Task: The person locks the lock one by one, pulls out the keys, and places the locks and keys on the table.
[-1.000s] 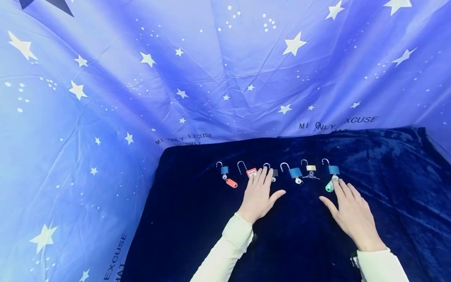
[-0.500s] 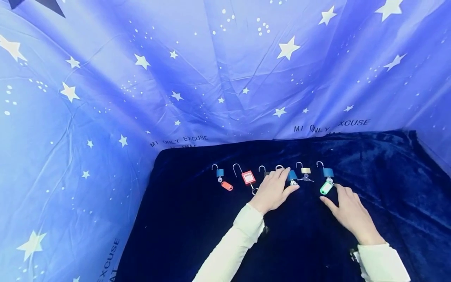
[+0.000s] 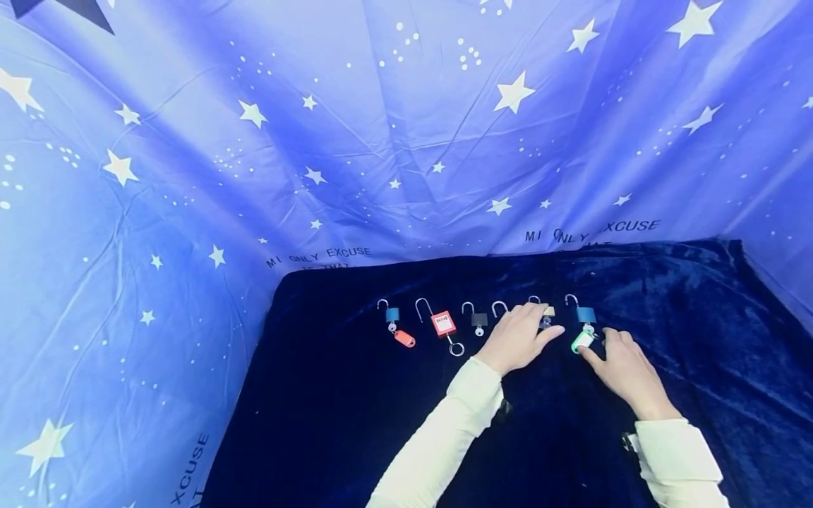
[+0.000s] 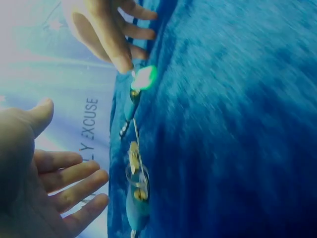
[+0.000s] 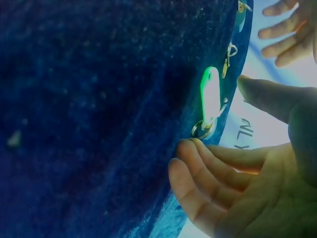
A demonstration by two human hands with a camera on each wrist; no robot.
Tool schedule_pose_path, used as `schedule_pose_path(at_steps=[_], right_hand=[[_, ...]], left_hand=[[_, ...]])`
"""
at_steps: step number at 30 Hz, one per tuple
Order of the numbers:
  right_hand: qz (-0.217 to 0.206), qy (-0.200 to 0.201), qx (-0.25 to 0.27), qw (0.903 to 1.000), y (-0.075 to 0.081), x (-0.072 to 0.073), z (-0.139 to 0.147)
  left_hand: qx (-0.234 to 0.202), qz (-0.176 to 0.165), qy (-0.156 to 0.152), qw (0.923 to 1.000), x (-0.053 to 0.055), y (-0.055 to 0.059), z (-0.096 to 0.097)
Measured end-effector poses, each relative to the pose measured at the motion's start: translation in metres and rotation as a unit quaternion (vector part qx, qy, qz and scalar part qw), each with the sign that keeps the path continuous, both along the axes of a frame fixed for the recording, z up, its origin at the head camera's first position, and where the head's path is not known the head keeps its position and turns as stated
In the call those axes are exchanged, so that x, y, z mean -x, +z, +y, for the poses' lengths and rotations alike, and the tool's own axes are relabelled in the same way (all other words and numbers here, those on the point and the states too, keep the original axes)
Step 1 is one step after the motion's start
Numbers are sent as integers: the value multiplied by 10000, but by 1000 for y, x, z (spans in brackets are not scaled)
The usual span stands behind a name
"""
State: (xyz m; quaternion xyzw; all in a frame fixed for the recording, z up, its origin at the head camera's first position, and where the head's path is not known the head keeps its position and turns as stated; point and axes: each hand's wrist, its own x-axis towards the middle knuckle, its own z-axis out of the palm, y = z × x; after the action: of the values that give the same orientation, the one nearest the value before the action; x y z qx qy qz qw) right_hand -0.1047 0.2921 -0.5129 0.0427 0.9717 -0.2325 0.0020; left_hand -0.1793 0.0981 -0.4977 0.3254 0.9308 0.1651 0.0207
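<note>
A row of padlocks with raised shackles and keys lies on the dark blue cloth (image 3: 356, 416). My left hand (image 3: 517, 335) hovers palm down, fingers extended, over a blue padlock (image 4: 137, 213) and partly hides the brass padlock (image 3: 550, 311). In the left wrist view nothing lies in its grasp. At the row's right end is another blue padlock (image 3: 585, 315) with a green key tag (image 3: 581, 342). My right hand (image 3: 629, 370) is beside this tag, its fingertips close to the key ring (image 5: 200, 130); thumb and fingers are spread apart.
Further left lie a black padlock (image 3: 479, 320), a red padlock (image 3: 444, 324) with a ring, and a small blue padlock (image 3: 392, 315) with an orange tag (image 3: 404, 339). A blue star-printed curtain (image 3: 356, 148) hangs behind and to the left.
My left hand has swept right along the row, from over the red and black padlocks toward the brass one, uncovering those two. My right hand has shifted slightly, its thumb now nearer the green tag.
</note>
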Motion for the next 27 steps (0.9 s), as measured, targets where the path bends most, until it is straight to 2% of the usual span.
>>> schedule_pose_path(at_steps=[5,10,15,20,27], right_hand=[[-78,-35,-17,10000,1,5,0],[-310,-227,3,9993,5,12,2],[-362,-346,1,9987,6,21,5],[-473,-435,29,9979,4,29,8],[-499,-526,94,9973,0,37,8]], left_hand=[[-61,-80,51,9999,4,2,14],[-113,-161,310,9993,7,2,28],[-139,-242,568,9980,10,3,40],[218,-143,673,9974,14,2,49],[713,-337,929,9925,19,-1,60]])
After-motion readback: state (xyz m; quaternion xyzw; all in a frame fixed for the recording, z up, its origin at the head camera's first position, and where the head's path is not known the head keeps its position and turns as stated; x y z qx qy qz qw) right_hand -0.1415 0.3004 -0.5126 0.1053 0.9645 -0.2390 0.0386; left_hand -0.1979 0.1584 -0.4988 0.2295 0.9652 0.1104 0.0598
